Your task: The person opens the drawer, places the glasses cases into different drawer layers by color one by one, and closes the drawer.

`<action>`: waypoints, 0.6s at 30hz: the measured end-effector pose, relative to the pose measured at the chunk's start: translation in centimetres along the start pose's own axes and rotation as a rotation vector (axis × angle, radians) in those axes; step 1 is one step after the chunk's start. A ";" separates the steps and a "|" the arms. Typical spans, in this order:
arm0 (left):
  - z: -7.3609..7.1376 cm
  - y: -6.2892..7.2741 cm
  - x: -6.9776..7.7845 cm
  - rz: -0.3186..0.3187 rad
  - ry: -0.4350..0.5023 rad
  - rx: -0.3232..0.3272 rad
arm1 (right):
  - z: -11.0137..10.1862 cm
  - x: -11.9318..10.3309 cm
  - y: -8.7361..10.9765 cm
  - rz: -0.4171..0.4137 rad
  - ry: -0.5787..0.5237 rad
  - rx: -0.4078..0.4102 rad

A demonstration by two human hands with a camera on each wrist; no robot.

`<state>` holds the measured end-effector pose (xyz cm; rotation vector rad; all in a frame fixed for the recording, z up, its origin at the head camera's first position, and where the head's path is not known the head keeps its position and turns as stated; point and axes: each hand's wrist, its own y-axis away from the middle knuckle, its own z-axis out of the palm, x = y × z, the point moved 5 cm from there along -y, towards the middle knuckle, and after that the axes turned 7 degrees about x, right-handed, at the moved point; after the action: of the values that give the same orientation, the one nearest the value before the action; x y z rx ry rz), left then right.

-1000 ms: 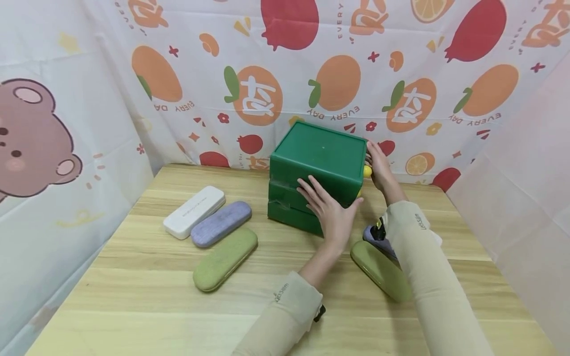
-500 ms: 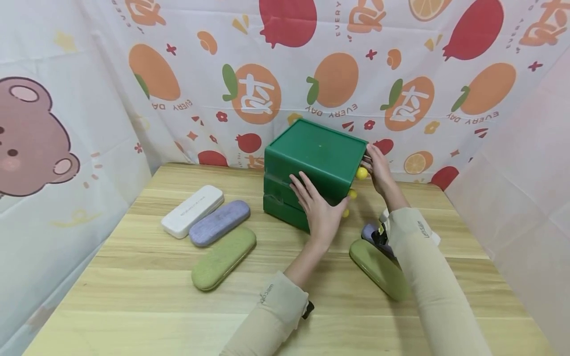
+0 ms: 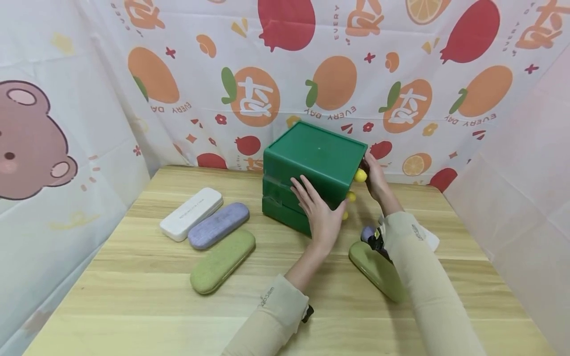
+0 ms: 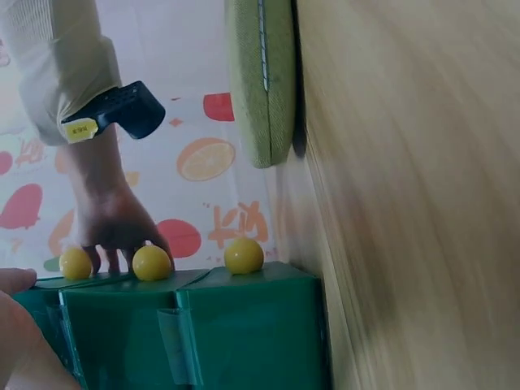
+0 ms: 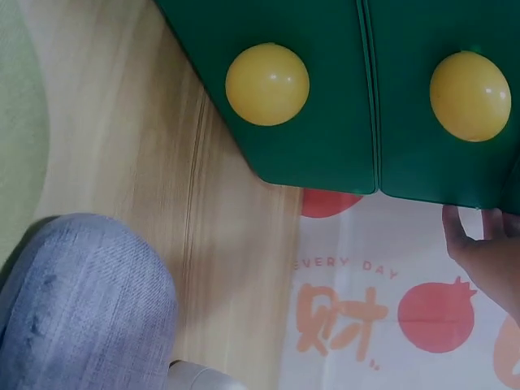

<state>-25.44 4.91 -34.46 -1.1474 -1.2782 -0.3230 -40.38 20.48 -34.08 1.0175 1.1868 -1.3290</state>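
A green three-drawer cabinet [image 3: 317, 151] stands at the back middle of the table, its round yellow knobs [image 3: 360, 175] facing right. My left hand [image 3: 321, 217] lies with spread fingers against its near side. At the far right edge, beyond the top knob, the fingers of my right hand [image 3: 377, 180] touch the cabinet; their tips are hidden in the head view. The left wrist view shows a knob [image 4: 244, 256] on each of the three stacked drawers. In the right wrist view, the fingertips of the right hand [image 5: 487, 256] meet a drawer edge.
On the left lie a white glasses case [image 3: 191, 214], a purple one [image 3: 219, 226] and a green one [image 3: 222, 262]. Another green case [image 3: 376, 269], purple case [image 3: 367, 233] and white case [image 3: 431, 240] lie by my right forearm. A printed cloth [image 3: 200, 123] hangs behind.
The cabinet has turned slightly and shifted a little left, so its lower yellow knobs show more. Both hands have stayed on it, the left one moving left with it.
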 end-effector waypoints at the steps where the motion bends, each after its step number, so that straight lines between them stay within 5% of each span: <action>1: -0.1 0.0 0.0 -0.005 0.004 -0.009 | -0.1 0.0 0.1 -0.001 0.017 0.004; 18: -1.9 -1.3 -1.4 -0.038 0.041 -0.164 | -0.6 0.2 1.3 -0.011 -0.029 0.033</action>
<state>-25.78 2.28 -34.73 -1.2498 -1.2569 -0.4848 -39.14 21.05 -34.49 1.0134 1.1538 -1.3722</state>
